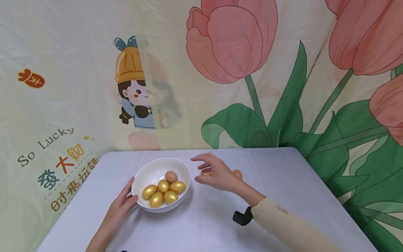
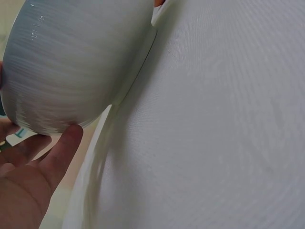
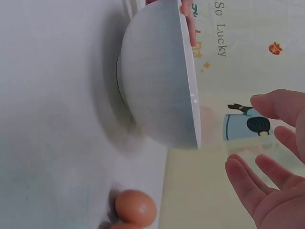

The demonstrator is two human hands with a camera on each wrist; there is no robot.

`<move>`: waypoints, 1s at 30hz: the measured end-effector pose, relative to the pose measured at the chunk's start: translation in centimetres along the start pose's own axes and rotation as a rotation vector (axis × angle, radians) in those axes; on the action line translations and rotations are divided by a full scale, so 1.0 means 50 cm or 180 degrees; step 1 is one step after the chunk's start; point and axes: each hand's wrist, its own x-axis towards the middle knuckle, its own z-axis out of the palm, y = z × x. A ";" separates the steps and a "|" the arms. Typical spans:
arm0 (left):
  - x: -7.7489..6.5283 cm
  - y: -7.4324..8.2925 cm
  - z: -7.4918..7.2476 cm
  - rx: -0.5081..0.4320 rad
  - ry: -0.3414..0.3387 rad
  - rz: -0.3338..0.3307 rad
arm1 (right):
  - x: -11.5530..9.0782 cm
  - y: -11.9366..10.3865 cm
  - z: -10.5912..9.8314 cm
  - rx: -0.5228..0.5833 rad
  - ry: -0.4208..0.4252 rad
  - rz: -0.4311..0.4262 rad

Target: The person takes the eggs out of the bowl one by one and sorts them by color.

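A white bowl (image 1: 150, 171) stands on the table, holding several golden eggs (image 1: 163, 186) and one brown egg (image 1: 171, 176). At the bowl's left side my left hand (image 1: 124, 201) holds it, thumb and fingers spread against the outer wall. In the left wrist view the thumb (image 2: 66, 148) presses low on that wall. My right hand (image 1: 217, 172) hovers to the right of the bowl, fingers apart, with nothing between them. Behind it, more brown eggs (image 1: 237, 174) lie on the table, partly hidden by the hand. The right wrist view shows a brown egg (image 3: 136, 208) beside another.
A white cloth covers the table (image 1: 207, 224). Behind it hangs a backdrop (image 1: 176, 70) printed with tulips, a cartoon child and lettering. A black strap piece (image 1: 242, 217) sticks out at the right wrist, by the cream sleeve (image 1: 283, 224).
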 end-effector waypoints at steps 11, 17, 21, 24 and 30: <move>0.001 -0.003 -0.001 -0.0038 -0.0032 -0.0040 | 0.062 -0.015 0.073 0.0091 -0.0170 0.0344; 0.000 -0.002 -0.002 -0.0062 -0.0026 -0.0027 | 0.088 -0.022 0.107 0.0180 -0.0254 0.0427; -0.002 -0.003 -0.003 -0.0076 -0.0008 -0.0013 | 0.100 -0.029 0.127 0.0155 -0.0366 0.0584; -0.002 -0.005 -0.003 -0.0090 -0.0010 0.0005 | 0.107 -0.032 0.138 0.0119 -0.0415 0.0656; -0.001 -0.004 -0.003 -0.0089 -0.0009 0.0032 | 0.123 -0.031 0.156 0.0008 -0.0472 0.0733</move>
